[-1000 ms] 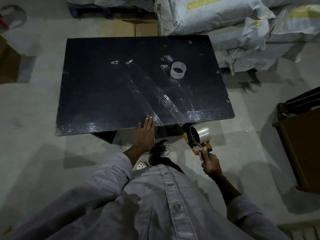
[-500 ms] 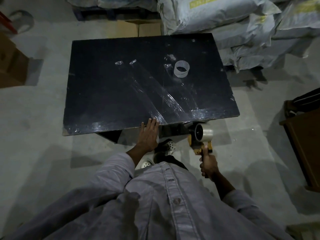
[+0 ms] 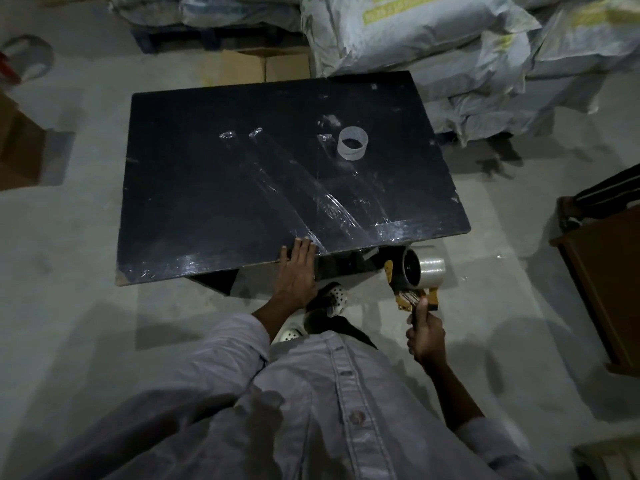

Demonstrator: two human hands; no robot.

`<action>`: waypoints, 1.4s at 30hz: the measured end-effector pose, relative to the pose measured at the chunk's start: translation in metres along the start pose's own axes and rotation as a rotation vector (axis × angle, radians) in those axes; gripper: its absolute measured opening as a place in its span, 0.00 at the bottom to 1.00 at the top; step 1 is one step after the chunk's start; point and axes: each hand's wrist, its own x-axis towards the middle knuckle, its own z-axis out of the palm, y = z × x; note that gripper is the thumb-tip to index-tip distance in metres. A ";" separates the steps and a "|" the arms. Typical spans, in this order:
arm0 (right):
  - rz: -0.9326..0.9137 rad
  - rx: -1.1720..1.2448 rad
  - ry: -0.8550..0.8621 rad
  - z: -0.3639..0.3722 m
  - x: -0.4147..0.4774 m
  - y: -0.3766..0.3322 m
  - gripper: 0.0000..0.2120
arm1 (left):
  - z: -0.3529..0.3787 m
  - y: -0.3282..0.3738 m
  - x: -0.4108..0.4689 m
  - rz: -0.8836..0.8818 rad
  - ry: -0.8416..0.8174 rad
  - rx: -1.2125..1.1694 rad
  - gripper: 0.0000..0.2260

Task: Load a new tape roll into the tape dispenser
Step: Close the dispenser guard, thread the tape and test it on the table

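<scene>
My right hand grips the handle of a yellow tape dispenser, held off the near right corner of the black table. A clear tape roll sits on the dispenser's hub. On the table's far right stands an empty white tape core, upright. My left hand lies flat with straight fingers on the table's near edge, at the ends of several clear tape strips stuck across the top.
Stacked white sacks crowd the far right behind the table. Cardboard boxes lie behind it and at the left edge. A brown wooden cabinet stands at the right. My feet in white clogs are below the table's edge.
My right hand has turned the dispenser and lifted it slightly, so the roll now points right. My left hand stays on the table edge. The camera has shifted a little.
</scene>
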 end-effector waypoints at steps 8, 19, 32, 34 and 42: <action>-0.099 -0.023 -0.038 0.022 0.007 -0.038 0.42 | -0.002 -0.012 0.005 -0.085 0.053 -0.047 0.43; -0.342 -0.432 -0.106 0.049 0.079 -0.122 0.46 | -0.030 -0.047 0.038 -0.263 0.218 -0.080 0.36; -0.586 -0.731 -0.083 0.088 0.139 -0.217 0.44 | -0.057 -0.039 0.072 -0.423 0.315 -0.167 0.35; -0.615 -0.757 -0.120 0.097 0.142 -0.229 0.44 | -0.061 -0.041 0.075 -0.453 0.326 -0.177 0.35; -0.701 -0.783 -0.153 0.122 0.159 -0.258 0.38 | -0.065 -0.049 0.081 -0.503 0.379 -0.156 0.33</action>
